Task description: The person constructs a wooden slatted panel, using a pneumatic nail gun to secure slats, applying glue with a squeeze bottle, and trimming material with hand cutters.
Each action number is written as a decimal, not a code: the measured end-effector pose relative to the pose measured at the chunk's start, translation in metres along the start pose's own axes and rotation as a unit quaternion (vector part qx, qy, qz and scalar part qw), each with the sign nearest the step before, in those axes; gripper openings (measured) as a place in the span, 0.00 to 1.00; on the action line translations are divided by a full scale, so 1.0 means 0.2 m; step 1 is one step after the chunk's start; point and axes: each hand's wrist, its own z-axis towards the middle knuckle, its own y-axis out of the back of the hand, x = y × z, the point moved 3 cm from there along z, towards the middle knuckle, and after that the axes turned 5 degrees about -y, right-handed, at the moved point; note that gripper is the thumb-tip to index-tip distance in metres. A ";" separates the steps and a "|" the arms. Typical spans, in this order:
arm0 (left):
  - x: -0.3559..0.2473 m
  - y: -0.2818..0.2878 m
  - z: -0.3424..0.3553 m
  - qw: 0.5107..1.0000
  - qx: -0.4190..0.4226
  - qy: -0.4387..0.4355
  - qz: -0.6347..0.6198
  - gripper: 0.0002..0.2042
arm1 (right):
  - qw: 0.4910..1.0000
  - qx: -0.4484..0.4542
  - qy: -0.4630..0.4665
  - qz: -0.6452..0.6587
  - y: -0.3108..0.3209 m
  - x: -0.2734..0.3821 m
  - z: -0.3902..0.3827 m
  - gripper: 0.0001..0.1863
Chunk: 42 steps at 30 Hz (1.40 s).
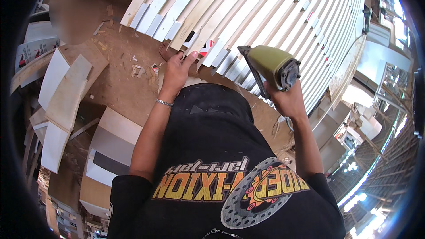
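Far left: curved pale panels (66, 95) leaned over one another. Below them lay more boards (110, 137), one bearing a dark rectangle. Brown ground (121, 93) followed, littered with wood scraps (141, 71).

Left hand (178, 71), silver bracelet (164, 103) at its wrist, was at the near end of a slat (200, 40), thumb against the wood, index finger apart from the thumb; other fingers hidden, so could not tell whether it gripped. A red-and-white patch (207, 47) showed just right of the thumb.

Centre: long pale slats (261, 11) ran side by side away from the person, in front of the black shirt (208, 110).

Right hand (285, 99) grasped an olive-green nail gun (271, 62), held over the slats' near ends, black nose pointing left; contact with the wood could not be judged. Far right: pale sheets (374, 64).
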 end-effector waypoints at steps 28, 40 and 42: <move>0.25 -0.56 -0.32 0.961 -0.057 0.041 0.269 0.26 | 0.989 0.019 -0.040 0.139 0.26 -0.59 -0.15 0.08; 0.28 -0.56 -0.37 0.994 -0.071 0.083 -0.031 0.18 | 0.992 0.017 -0.111 0.061 0.21 -0.49 -0.35 0.17; 0.27 -0.55 -0.36 0.993 -0.037 0.103 -0.054 0.18 | 0.998 -0.012 -0.027 0.053 0.17 -0.48 -0.34 0.15</move>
